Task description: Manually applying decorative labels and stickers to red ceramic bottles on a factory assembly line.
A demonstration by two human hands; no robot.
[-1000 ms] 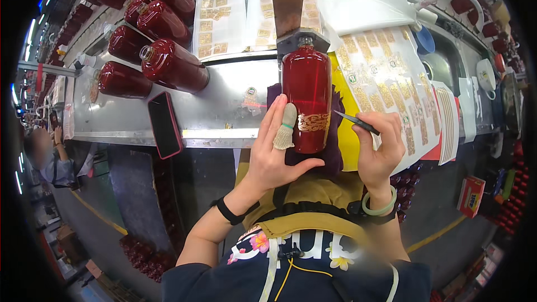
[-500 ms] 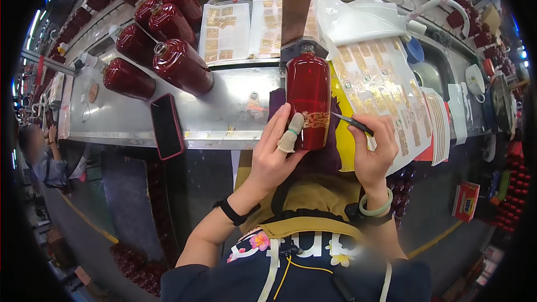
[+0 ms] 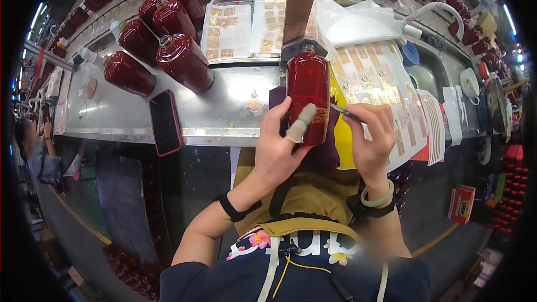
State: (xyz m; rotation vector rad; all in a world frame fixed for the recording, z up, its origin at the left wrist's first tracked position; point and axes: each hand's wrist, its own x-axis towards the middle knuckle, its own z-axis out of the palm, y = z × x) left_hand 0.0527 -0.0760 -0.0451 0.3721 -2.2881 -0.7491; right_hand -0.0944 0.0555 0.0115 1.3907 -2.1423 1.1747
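Note:
A glossy dark-red glass bottle (image 3: 307, 83) lies in front of me, its neck pointing away. My left hand (image 3: 279, 142) grips its lower left side, thumb near the base. A beige cloth finger cover (image 3: 298, 128) with a green band wraps one finger, which presses on the bottle beside a gold patterned strip (image 3: 321, 116). Part of that strip is hidden by the finger. In my right hand (image 3: 373, 137) is a slim dark-handled pointed tool (image 3: 347, 113), pinched between fingers and thumb. Its tip is close to the bottle's right edge; whether it touches, I cannot tell.
Several red bottles (image 3: 184, 62) stand at the left, near a phone (image 3: 166, 123) on the metal counter's edge. Sheets of gold decals (image 3: 383, 86) lie right of the bottle, by a sink (image 3: 433, 70). A brown post (image 3: 302, 3) rises beyond the neck.
My covered left finger has slid up and right across the bottle, and less of the gold strip shows. The right hand and its tool have moved slightly upward. The view has shifted a little.

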